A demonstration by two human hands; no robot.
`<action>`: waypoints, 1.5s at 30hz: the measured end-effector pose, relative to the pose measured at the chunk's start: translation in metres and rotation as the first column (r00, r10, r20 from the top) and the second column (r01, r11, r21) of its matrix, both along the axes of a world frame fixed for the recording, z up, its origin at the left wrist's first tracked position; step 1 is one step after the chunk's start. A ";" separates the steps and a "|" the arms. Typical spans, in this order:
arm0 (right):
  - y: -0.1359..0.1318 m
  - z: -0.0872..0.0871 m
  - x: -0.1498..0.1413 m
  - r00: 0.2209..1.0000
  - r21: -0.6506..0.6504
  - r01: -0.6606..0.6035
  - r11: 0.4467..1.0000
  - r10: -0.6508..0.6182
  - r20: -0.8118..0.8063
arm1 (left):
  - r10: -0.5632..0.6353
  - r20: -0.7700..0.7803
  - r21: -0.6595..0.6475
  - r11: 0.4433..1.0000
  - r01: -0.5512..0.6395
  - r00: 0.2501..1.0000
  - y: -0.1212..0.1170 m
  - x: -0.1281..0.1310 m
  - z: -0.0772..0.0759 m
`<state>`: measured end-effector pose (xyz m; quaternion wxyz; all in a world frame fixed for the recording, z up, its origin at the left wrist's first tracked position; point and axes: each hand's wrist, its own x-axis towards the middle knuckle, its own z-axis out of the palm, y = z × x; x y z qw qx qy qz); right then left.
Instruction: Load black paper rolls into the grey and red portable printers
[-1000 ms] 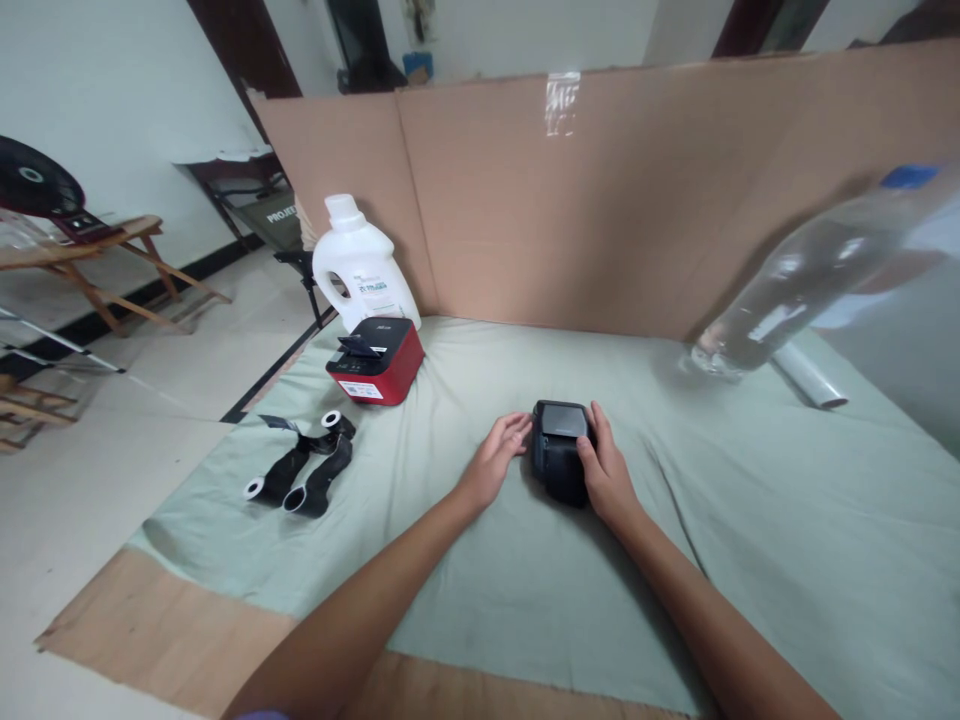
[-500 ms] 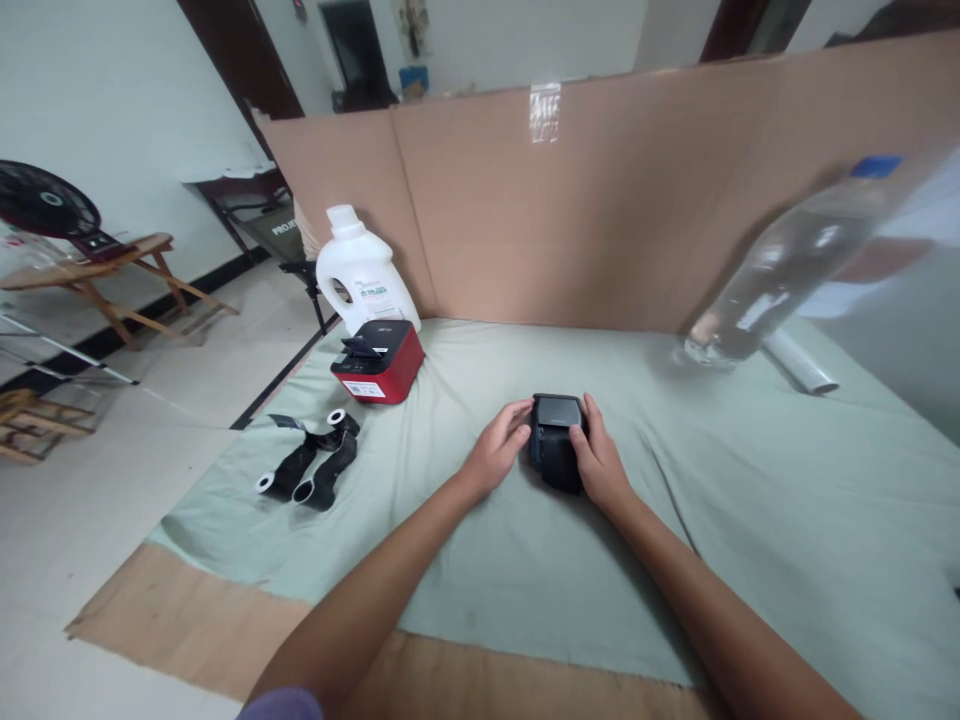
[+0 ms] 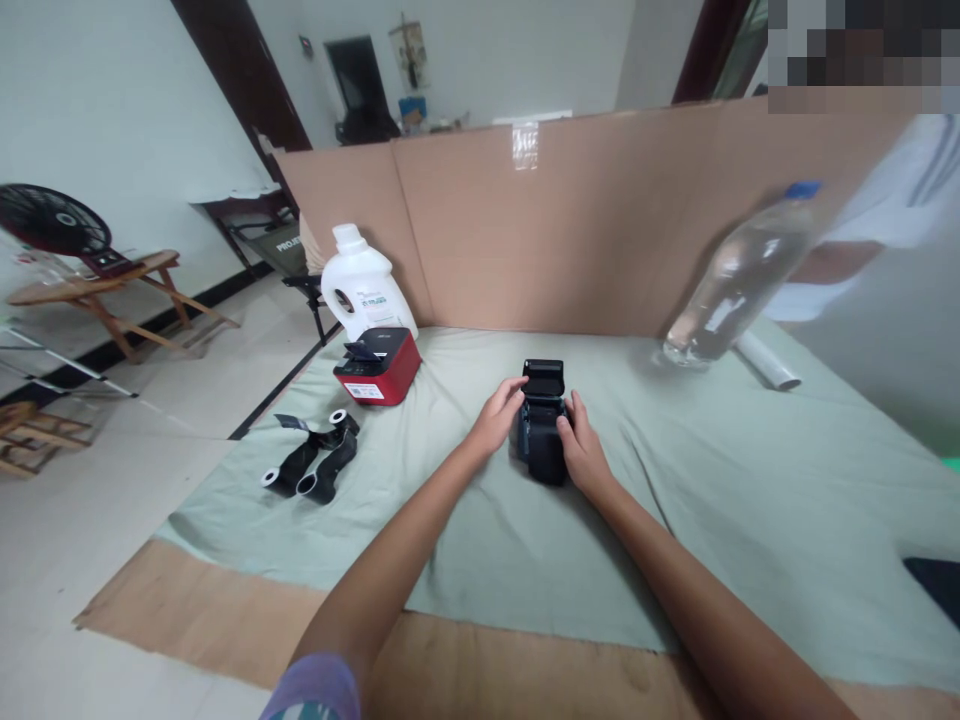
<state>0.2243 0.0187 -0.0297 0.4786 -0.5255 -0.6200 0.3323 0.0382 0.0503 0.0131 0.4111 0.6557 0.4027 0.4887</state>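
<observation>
A small black portable printer [image 3: 546,445] stands on the green cloth with its lid [image 3: 544,378] tipped up at the far end. My right hand [image 3: 585,450] grips its right side, the thumb lying over the top edge. On the other side, my left hand [image 3: 496,418] has its fingertips against the left edge by the lid's hinge, closed on the printer. The inside of the printer is dark and I cannot make out what it holds. Farther left lie rolls of black ribbon [image 3: 322,480] on white cores, partly unwound.
A red and black box-shaped device [image 3: 386,370] sits in front of a white jug [image 3: 367,290]. Cardboard [image 3: 600,230] stands along the back. At right are a clear bottle [image 3: 739,280], a grey tube [image 3: 772,360] and a person in white [image 3: 892,200]. A dark object [image 3: 937,585] lies at the right edge.
The printer's lid has swung up and away from me, baring the inside. My left fingers have moved to the hinge area, while my right hand keeps its hold. The view has tilted slightly upward.
</observation>
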 end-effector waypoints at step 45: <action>0.000 0.005 0.004 0.975 -0.112 0.129 0.985 -0.147 -0.167 | 0.191 -0.673 0.182 0.979 -0.091 0.715 0.009 0.003 0.095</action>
